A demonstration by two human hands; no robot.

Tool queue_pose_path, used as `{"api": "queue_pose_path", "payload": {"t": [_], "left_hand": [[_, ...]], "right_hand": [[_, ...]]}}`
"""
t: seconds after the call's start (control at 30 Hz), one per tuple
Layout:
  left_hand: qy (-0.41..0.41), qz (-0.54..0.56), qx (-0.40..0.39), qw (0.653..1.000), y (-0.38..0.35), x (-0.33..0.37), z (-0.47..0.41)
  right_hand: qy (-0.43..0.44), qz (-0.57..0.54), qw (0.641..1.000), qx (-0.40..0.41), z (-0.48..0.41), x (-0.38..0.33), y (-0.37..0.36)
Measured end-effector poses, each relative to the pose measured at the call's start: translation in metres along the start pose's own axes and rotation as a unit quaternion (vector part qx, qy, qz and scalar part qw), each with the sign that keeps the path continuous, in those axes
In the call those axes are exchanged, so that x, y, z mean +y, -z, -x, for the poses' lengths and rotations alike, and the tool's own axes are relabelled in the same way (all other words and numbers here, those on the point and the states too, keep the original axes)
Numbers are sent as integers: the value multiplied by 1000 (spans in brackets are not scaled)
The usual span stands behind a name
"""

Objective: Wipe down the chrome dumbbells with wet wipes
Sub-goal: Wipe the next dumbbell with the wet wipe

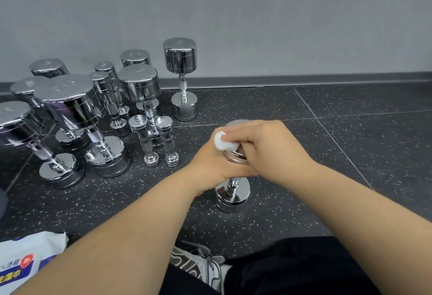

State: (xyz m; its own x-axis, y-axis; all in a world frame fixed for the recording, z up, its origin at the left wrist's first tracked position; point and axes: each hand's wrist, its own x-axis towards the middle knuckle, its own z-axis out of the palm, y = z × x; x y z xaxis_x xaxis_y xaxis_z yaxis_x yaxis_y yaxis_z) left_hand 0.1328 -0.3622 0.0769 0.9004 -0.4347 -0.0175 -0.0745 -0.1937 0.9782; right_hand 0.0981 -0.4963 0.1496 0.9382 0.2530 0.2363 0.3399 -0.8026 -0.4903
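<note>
The upright shiny chrome dumbbell (232, 195) is mid-wipe, left hand (210, 166) grasping its handle, right hand (264, 145) pinching a crumpled white wet wipe (224, 142) on top; the clustered chrome dumbbells (138, 84) probably remain.

Head view: an upright chrome dumbbell (231, 197) stands on the speckled dark floor (327, 154), gripped just below its upper head by the left hand (210, 166), while the right hand (264, 145) holds a wadded white wet wipe (224, 142) against that head's top edge. A cluster of dumbbells (77, 107) stands upright at left near the grey wall (233, 14), with a single dumbbell (181, 60) just to its right. A wipe pack (25, 264) lies at lower left.
</note>
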Motion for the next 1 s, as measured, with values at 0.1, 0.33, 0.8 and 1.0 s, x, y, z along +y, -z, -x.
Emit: {"api": "queue_pose_path", "payload": {"t": [0.1, 0.33, 0.8, 1.0], "left_hand": [[25, 11, 10, 1000, 1, -5, -3], [36, 15, 16, 999, -2, -7, -1], [35, 16, 26, 999, -1, -8, 3], [33, 13, 27, 999, -1, -7, 4]], "right_hand": [[-77, 20, 997, 12, -20, 14, 6], [-60, -48, 996, 35, 1, 11, 4], [-69, -32, 996, 53, 39, 8, -1], [-38, -10, 995, 90, 59, -2, -20]]}}
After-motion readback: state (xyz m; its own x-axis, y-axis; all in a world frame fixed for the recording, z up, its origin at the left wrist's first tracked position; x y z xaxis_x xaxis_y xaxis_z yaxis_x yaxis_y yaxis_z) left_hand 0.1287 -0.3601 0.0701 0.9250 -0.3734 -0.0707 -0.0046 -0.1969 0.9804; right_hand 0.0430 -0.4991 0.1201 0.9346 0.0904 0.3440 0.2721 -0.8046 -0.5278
